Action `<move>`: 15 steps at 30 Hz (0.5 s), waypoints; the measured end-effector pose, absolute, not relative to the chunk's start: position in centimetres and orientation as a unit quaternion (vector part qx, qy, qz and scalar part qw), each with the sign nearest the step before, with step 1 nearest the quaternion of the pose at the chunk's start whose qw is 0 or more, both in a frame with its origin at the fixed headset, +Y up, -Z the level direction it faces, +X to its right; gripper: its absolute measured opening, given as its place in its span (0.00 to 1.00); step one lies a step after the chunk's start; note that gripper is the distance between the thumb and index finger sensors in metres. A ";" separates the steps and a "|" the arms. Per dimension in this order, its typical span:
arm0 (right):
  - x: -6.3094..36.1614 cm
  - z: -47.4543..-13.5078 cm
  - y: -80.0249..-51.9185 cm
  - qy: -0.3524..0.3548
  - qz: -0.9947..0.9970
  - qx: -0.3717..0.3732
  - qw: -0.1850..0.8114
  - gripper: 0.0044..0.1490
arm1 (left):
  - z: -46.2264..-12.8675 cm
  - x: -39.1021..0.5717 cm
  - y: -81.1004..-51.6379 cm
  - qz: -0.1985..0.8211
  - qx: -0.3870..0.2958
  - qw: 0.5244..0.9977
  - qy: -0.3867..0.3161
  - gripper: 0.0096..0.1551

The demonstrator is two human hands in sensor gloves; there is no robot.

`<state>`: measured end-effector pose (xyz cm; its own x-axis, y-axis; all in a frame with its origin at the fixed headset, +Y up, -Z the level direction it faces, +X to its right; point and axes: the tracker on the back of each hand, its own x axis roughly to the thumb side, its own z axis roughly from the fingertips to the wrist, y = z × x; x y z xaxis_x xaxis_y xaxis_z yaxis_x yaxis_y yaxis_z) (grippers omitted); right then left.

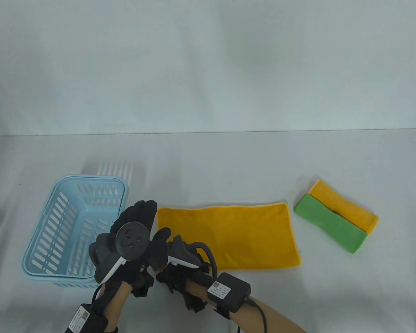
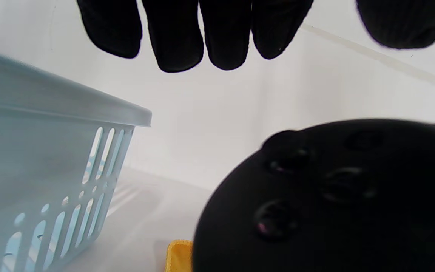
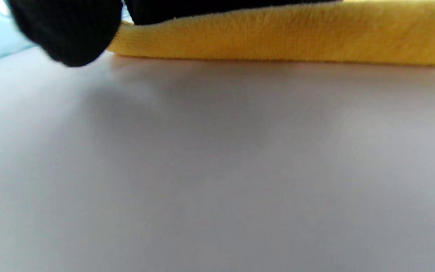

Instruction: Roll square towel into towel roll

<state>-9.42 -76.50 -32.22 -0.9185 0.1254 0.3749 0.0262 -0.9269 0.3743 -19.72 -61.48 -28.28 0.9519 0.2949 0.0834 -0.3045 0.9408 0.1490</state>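
A yellow towel [image 1: 228,236] lies flat and folded to a rectangle at the middle of the table. My right hand [image 1: 164,242] is at its near left corner. In the right wrist view its fingers [image 3: 221,7] lie on top of the towel's edge [image 3: 278,37], which stays flat on the table, and the thumb [image 3: 66,34] hangs beside that edge. My left hand [image 1: 140,213] hovers by the towel's left edge, next to the basket. Its fingers [image 2: 179,34] are straight and hold nothing. A corner of the towel [image 2: 179,257] shows under the tracker [image 2: 334,196].
A light blue slotted basket [image 1: 90,178] stands at the left, close to my left hand, with its wall [image 2: 51,151] filling the left wrist view's left side. A folded green towel [image 1: 329,222] and a folded yellow towel [image 1: 345,204] lie side by side at the right.
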 end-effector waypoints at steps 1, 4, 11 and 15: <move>-9.5 -32.3 -76.6 0.185 0.962 0.197 0.023 0.46 | -28.3 -19.7 -61.5 0.152 0.081 0.985 -0.030 0.49; -10.2 -32.7 -76.7 0.164 0.968 0.189 0.025 0.38 | -28.3 -19.7 -61.6 0.155 0.078 0.984 -0.030 0.49; -9.8 -33.6 -76.1 0.163 0.968 0.166 0.093 0.26 | -28.4 -20.0 -61.6 0.160 0.074 0.984 -0.027 0.49; -9.1 -34.0 -76.0 0.175 0.966 0.143 0.123 0.25 | -28.3 -20.0 -61.5 0.163 0.079 0.983 -0.029 0.49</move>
<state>-9.14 -75.96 -34.03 -0.9292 0.2871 0.2328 -0.1872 -0.9086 0.3735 -19.99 -61.54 -28.30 0.9455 0.3150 0.0829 -0.3242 0.9345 0.1468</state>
